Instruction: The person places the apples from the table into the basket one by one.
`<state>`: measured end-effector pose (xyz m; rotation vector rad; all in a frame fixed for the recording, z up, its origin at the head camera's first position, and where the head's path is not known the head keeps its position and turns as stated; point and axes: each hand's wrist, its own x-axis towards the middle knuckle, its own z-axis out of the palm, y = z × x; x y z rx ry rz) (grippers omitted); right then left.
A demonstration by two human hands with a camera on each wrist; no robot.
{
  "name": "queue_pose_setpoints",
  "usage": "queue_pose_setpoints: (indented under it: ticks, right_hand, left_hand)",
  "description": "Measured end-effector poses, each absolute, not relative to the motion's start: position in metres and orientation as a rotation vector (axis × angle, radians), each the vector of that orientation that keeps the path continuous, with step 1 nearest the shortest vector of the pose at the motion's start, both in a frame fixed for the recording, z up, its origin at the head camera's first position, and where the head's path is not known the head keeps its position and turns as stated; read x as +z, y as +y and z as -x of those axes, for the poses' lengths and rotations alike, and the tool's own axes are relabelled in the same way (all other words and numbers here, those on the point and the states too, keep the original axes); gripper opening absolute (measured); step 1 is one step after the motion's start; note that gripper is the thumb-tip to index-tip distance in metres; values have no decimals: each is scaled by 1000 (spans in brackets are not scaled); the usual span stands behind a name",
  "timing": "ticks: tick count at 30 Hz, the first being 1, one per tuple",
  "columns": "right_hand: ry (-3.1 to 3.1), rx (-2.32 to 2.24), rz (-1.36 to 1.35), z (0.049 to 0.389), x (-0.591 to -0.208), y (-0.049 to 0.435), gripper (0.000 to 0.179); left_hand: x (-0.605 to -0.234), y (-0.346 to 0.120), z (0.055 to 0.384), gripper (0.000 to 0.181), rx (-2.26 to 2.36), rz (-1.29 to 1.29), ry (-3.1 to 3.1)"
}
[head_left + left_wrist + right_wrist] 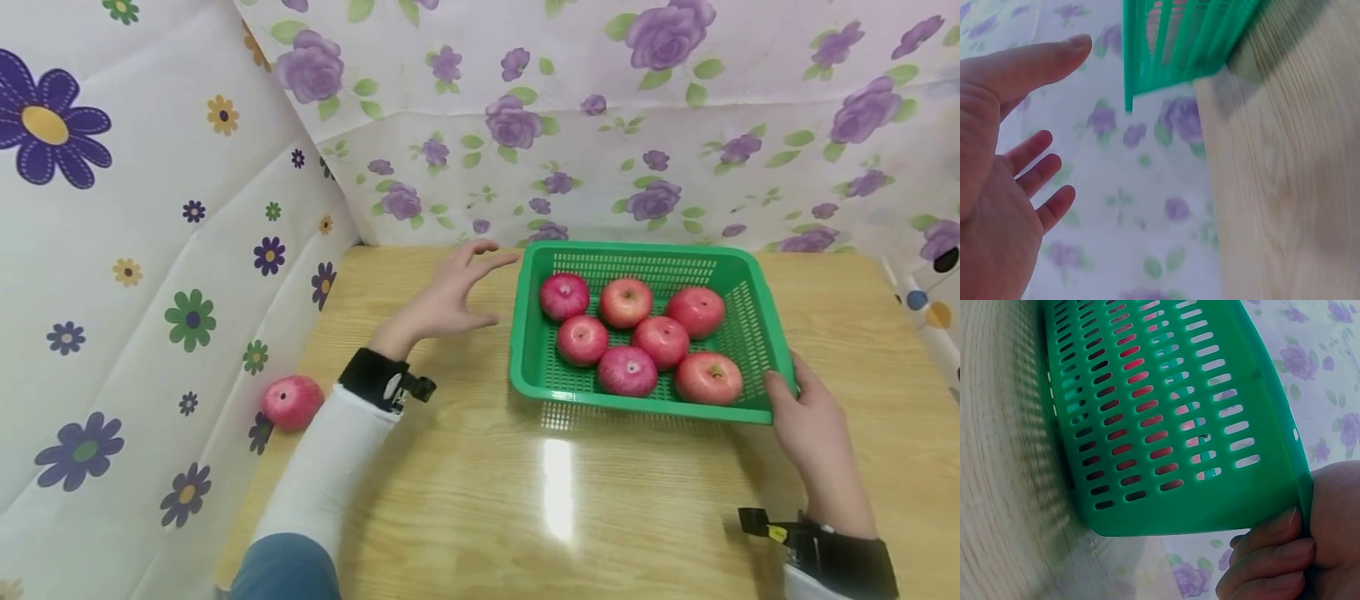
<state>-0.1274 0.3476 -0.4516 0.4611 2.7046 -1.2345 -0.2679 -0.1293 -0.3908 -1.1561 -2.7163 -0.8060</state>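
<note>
A green plastic basket (637,408) with slotted walls holds several round red and pink fruits that look like apples (661,342). My right hand (813,425) grips the rim at the basket's near right corner; in the right wrist view its curled fingers (1270,565) lie against the rim. To the left of the basket is my left hand (450,296), thumb and fingers spread apart. A gap separates it from the basket wall (1179,44) in the left wrist view, and it holds nothing. Whether the basket's whole base touches the table cannot be told.
Another red fruit (292,402) lies at the table's left edge, beside the left forearm. The wooden table (480,500) meets a flowered cloth (450,167) behind and a second flowered cloth (150,333) on the left.
</note>
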Motion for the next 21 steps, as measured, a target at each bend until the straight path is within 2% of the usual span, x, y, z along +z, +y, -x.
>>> queue_pose_setpoints:
  ticks: [13, 21]
  right_hand:
    - [2702, -1231, -458, 127, -453, 350, 69]
    - [2691, -1250, -454, 127, -452, 350, 69]
  left_hand:
    - [-400, -247, 192, 99, -756, 736, -2910]
    - [-406, -302, 144, 106, -650, 412, -3070]
